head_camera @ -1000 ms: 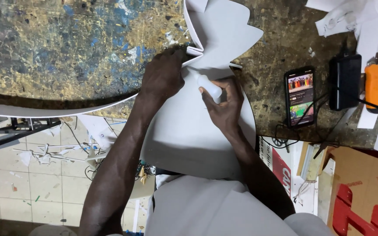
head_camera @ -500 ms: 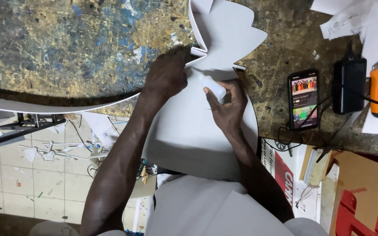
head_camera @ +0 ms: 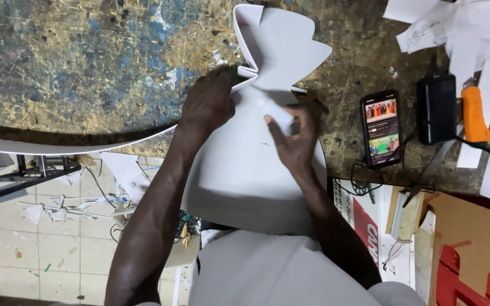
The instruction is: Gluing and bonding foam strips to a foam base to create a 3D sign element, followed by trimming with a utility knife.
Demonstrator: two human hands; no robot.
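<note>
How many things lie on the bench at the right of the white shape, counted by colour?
Black: 2, the lit phone and the black box.
Orange: 1, the orange-handled tool.
White: I cannot count them; paper scraps overlap.
Total of separate items: 3.

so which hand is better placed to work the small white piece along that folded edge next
Probably the right hand: its fingers already pinch the small white piece on the grey shaped panel. The left hand presses flat by the folded strip, steadying it.
</note>
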